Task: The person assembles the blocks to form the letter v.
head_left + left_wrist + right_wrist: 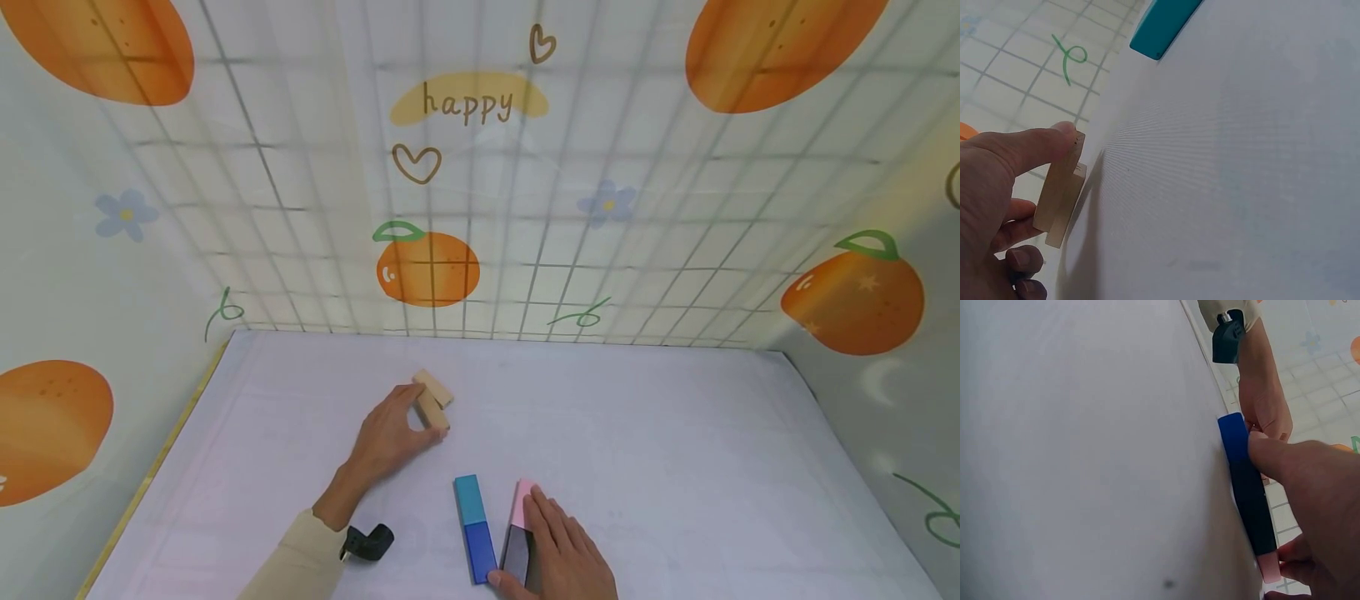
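Right hand (566, 552) overlapping dark block (516, 552), backdrop (510, 200) behind

Wears on the left arm (339, 498) a plain, pale beige sleeve (296, 560), loose and softly creased, with a straight-edged cuff (330, 528) ending short of the hand. Carries beside that cuff a small black device (370, 542), smooth and blocky with rounded corners in the head view, set at an angle to the arm. Shows on the same device, in the right wrist view, a broad boxy lower part (1227, 350) with a dark greenish cast and a small bright metallic-looking piece (1225, 317) at the top. Has a bare left hand (386, 440) with short, rounded fingernails (1020, 257); has a bare right hand (566, 550) too, cut off by the lower edge of the head view.
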Demonstrator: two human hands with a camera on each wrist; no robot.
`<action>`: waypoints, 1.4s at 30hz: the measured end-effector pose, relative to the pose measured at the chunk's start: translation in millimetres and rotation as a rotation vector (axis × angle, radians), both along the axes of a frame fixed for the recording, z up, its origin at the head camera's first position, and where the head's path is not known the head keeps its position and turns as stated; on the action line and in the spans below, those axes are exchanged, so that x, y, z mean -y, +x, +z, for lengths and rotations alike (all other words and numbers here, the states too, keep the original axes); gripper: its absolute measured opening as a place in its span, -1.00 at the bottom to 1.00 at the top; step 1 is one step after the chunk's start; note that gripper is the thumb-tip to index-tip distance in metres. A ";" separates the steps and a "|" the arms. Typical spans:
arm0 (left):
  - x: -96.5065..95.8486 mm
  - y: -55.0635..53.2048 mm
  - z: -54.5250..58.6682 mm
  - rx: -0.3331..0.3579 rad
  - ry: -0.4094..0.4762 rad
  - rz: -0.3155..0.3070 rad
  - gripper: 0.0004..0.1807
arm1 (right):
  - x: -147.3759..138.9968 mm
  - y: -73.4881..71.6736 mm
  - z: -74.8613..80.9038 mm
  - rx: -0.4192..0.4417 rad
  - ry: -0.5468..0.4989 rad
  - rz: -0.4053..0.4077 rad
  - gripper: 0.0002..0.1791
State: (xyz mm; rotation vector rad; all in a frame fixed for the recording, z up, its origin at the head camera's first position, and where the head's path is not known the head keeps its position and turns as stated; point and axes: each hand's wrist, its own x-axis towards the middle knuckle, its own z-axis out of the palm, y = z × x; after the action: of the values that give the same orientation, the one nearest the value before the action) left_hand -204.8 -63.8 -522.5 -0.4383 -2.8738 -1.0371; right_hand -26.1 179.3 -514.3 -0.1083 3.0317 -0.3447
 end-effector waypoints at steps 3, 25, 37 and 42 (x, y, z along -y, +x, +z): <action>-0.9 1.0 0.9 -0.003 -0.003 -0.013 -0.14 | 0.2 0.2 0.2 0.006 -0.002 0.003 0.28; -5.8 7.5 1.5 0.028 -0.009 -0.055 -0.13 | -1.4 0.4 -0.9 -0.030 0.007 0.009 0.28; -8.4 11.4 5.8 0.023 -0.009 -0.071 -0.13 | -1.0 0.6 -1.7 -0.032 0.008 0.006 0.27; -9.3 14.0 6.4 0.040 -0.016 -0.075 -0.12 | -1.4 0.7 -2.8 -0.042 0.012 0.007 0.27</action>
State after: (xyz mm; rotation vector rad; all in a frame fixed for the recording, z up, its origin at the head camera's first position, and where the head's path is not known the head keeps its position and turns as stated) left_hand -190.8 -54.4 -516.1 -0.5359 -2.9238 -1.0468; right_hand -25.3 180.7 -517.0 -0.1271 3.0731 -0.3282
